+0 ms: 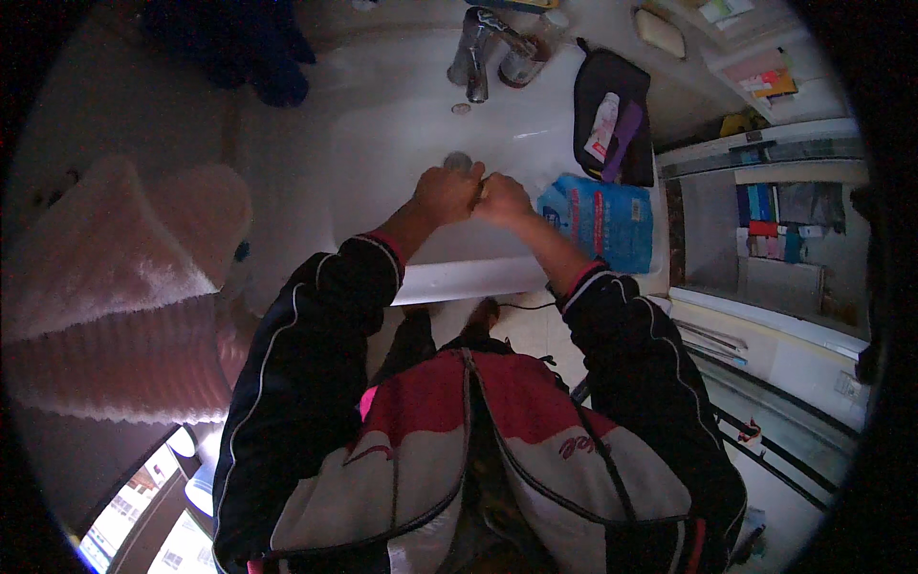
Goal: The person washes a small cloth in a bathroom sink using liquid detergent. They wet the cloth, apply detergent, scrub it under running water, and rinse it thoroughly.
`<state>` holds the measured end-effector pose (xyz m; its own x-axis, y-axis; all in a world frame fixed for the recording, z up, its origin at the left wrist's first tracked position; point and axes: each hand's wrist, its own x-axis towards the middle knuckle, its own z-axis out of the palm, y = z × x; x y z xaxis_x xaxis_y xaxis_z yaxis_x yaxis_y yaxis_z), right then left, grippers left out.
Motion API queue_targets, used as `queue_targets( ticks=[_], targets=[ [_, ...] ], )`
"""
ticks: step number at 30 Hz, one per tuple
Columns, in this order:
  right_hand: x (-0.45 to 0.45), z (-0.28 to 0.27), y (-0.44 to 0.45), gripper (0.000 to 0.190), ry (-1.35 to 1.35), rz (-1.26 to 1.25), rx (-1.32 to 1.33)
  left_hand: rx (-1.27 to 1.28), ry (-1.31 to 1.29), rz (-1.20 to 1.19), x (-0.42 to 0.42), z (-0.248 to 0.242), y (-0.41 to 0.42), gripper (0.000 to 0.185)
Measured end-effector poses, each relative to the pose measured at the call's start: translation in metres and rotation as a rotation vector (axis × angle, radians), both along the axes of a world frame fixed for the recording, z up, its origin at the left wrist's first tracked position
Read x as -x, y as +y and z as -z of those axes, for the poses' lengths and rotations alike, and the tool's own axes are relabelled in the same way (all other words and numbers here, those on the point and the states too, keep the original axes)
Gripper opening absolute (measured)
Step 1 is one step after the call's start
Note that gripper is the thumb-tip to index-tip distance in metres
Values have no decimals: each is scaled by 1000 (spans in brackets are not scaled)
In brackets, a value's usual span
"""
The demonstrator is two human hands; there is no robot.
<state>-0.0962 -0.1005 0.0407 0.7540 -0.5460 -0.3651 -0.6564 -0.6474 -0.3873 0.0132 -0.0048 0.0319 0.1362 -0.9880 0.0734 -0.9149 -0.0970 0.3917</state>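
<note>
My left hand (446, 194) and my right hand (504, 199) meet over a white sink basin (401, 136), thumbs and fingers close together. Both look curled; whether something small is pinched between them cannot be made out. Just beyond my left hand lies the round metal drain (457, 161). A chrome faucet (471, 57) stands at the basin's far side, with a clear bottle (522, 64) beside it. To the right of my right hand lies a blue plastic pouch (609, 222) bearing writing.
On the right rim lies a black zip pouch (588, 79) with a white tube (604, 128) and a purple item (625, 136) on it. A soap bar (660, 33) sits at upper right. Pink fluffy towels (122, 244) hang at left; a dark blue cloth (237, 43) is at upper left.
</note>
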Motion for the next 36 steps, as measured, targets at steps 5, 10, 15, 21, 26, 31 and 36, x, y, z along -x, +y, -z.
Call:
queue_targets(
  ticks=[5,10,15,21,26,31,36],
  targets=[
    [15,47,2,33,-16,-15,-148,31,81,-2,4,15,14,43],
    [10,11,21,51,-225,-206,-375,-259,201,-196,2,30,42,37],
    [25,92,-26,73,-127,-149,-174,-304,804,-491,-20,45,64,40],
    [-24,81,-28,68,280,-184,-58,-92,1305,-781,-31,43,96,33],
    [-23,115,-32,75,256,-225,106,7,1385,-933,-22,10,107,28],
    [-38,94,-29,80,400,-214,12,42,1463,-1033,-17,2,117,28],
    [-32,127,-48,83,437,-153,-130,62,1478,-1044,-9,1,113,29]
  ],
)
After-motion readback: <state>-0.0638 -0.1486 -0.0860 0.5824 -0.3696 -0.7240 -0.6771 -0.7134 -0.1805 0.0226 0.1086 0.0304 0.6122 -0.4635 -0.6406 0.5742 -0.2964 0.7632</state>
